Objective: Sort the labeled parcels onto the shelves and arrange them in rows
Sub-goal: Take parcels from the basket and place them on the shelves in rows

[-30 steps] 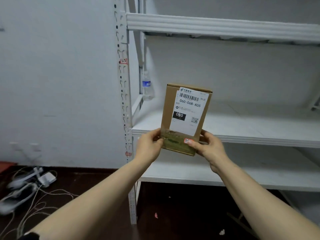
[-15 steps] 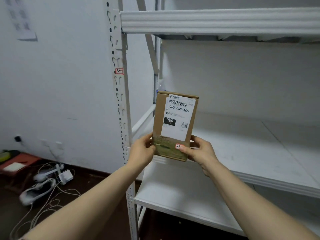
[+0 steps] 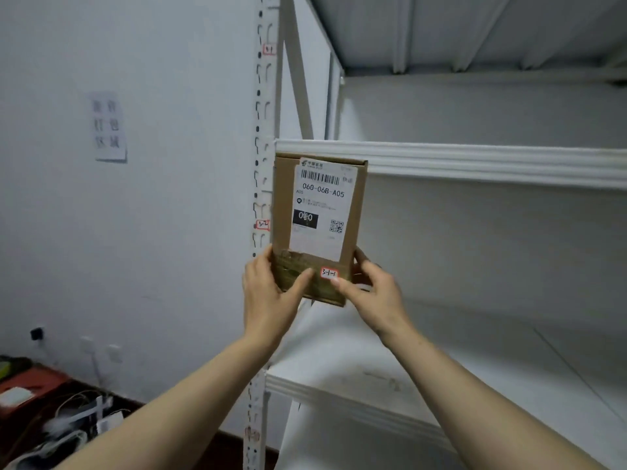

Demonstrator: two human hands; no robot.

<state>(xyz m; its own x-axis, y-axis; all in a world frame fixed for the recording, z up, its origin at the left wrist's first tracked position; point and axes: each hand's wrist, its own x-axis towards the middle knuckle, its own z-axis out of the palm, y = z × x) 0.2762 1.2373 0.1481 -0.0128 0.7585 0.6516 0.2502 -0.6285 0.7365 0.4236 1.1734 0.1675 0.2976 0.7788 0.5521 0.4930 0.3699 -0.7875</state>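
Two hands grip one cardboard parcel (image 3: 319,225) by its bottom corners and hold it upright at the centre of the frame, in the air in front of the white shelving and not yet on any board. The left hand (image 3: 268,293) wraps the lower left corner, thumb across the front. The right hand (image 3: 373,296) wraps the lower right, its thumb just under a small red-edged sticker (image 3: 329,273) reading 3-1-1. A white shipping label (image 3: 324,212) fills most of the front. The parcel's top edge overlaps the shelf lip (image 3: 475,164) running right across the frame, and the slotted post (image 3: 263,184) stands just to its left, carrying a red tag (image 3: 263,224). The box looks light, since a grip at the bottom alone keeps it upright, and stiff, with crisp corners. The glossy taped strip low down may be slick, so I'd judge the side walls the safer hold for setting it down on its base
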